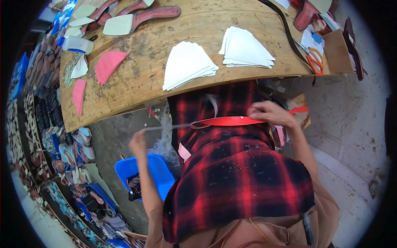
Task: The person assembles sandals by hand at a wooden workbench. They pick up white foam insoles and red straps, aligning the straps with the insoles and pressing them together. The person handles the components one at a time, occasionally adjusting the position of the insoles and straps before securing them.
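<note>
Across my lap, over a red-and-black plaid cloth (231, 173), stretches a red strip (229, 121). My right hand (266, 112) is closed on it, and a red end sticks out beyond the wrist. A thin pale strip (167, 126) runs out from the red one's left end, where it curls back in a loop. Out to the left, my left hand (138, 142), slightly blurred, has its fingers closed on the far end of this pale strip, which is drawn taut. Below the loop, a small pink piece (184, 152) lies on the plaid cloth.
The wooden table (140, 70) ahead bears white cut-piece stacks (188, 66), (246, 47), pink pieces (109, 66), orange-handled scissors (316, 61) and shoe parts (140, 20). A blue plastic stool (159, 169) stands left, beyond it racks of shoe parts (76, 153).
</note>
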Available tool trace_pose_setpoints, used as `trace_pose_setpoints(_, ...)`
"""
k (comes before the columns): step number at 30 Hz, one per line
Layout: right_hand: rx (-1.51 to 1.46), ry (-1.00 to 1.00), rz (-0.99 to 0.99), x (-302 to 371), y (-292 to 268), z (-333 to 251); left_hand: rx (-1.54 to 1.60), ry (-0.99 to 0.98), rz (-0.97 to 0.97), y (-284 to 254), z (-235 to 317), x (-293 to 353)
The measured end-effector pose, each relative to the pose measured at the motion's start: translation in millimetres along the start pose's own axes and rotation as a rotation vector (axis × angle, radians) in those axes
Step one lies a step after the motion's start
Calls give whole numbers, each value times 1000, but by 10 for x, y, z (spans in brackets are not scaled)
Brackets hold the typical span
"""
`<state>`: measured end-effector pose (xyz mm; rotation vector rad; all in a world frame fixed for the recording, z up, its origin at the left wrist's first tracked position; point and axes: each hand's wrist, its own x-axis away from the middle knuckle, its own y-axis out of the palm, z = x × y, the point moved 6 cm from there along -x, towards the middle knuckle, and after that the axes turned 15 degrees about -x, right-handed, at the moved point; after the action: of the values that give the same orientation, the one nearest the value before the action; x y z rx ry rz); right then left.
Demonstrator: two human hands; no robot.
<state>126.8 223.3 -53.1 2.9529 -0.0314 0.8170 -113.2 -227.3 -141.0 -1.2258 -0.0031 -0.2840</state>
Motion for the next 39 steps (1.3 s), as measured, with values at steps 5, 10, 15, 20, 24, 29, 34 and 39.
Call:
trace_pose_setpoints(5, -11, 307, 227, 804, -692, 120, -587, -551, 32, -636, -2451, 665)
trace_pose_setpoints(10, -395, -47, 567, 1241, -1129, 36, -789, -796, -89, -1014, -3019, 1373)
trace_pose_setpoints(15, -222, 42, 494, 816, -487, -687, -668, 41, -275, -496, -1330, 500)
trace_pose_setpoints(20, -277, -54, 174, 246, 512, -1326, 983, 710, -1064, -556, 2724, 965)
trace_pose_setpoints(24, -294, -245, 56, 375, 818, -1679, 1957, 222, -898, -779, 3344, 662)
trace_pose_setpoints(29, -59, -142, 274, 698, 244, -1116, 2115, 144, -268, -1366, 2542, -108)
trace_pose_setpoints(34, -38, -73, 364, 930, -63, -693, 1858, 12, 210, -1559, 1634, -590)
trace_pose_setpoints(39, 111, -33, 462, 1103, -483, -286, 2013, 38, 92, -1293, 1283, -997)
